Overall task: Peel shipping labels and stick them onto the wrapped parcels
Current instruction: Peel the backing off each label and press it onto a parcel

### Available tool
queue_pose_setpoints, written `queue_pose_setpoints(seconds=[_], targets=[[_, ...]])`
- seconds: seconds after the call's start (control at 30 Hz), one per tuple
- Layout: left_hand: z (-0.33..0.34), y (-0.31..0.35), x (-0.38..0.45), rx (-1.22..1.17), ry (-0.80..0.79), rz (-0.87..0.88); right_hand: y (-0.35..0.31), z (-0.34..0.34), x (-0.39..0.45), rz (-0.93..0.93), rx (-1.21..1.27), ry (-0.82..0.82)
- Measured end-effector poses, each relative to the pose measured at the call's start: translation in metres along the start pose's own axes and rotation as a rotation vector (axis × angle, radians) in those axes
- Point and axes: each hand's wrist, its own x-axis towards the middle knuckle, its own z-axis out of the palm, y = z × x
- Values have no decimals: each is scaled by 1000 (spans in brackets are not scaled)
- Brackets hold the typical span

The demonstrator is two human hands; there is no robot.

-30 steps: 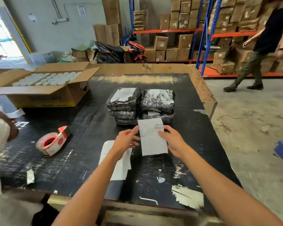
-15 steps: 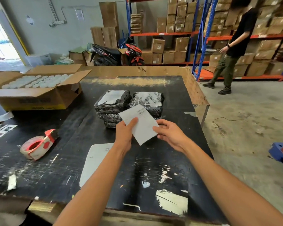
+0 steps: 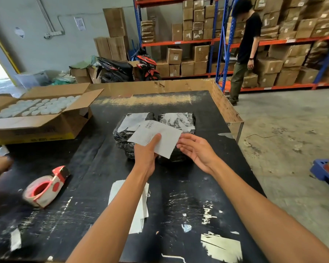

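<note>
At frame centre the left hand [image 3: 146,152] pinches a label [image 3: 158,137], hiding part of the parcels [image 3: 171,120] behind. The right hand [image 3: 196,150] is spread loosely, fingertips at its edge. Label print is unreadable.

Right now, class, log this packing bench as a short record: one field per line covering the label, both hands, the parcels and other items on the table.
label: white shipping label, held tilted above the parcels
left hand: left hand pinches the label's lower edge
right hand: right hand open, fingertips at the label's right edge
parcels: black wrapped parcels, stacked side by side, labels on top
table: black table
tape dispenser: tape dispenser at left
open box: cardboard box of white caps
</note>
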Motion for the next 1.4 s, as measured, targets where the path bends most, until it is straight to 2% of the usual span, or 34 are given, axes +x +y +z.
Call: queue_pose_setpoints(seconds=[0.3, 0.7, 0.87, 0.97, 1.03, 1.13, 1.27, 1.4], targets=[[-7, -2, 6, 2, -32, 45, 3, 14, 2, -34, -249, 51], [-5, -6, 3, -31, -49, 14, 3, 13, -5, -64, -338, 57], [-1, -5, 0, -37, -48, -87, 0, 11, -8, -80, -328, 32], [1, -2, -4, -103, -55, -320, -4, 12, -10, -76, -280, -9], [3, 2, -10, 10, -109, -567, -7, 13, -10, -81, -223, -19], [2, 9, -12, 462, -309, -782, -17, 14, -8, -101, -165, -5], [0, 25, -8, 913, -431, -733, -26, 12, -9, -102, -193, 14], [-2, 44, 0, 1067, -504, -697, -29, 9, -13, -93, -133, 35]])
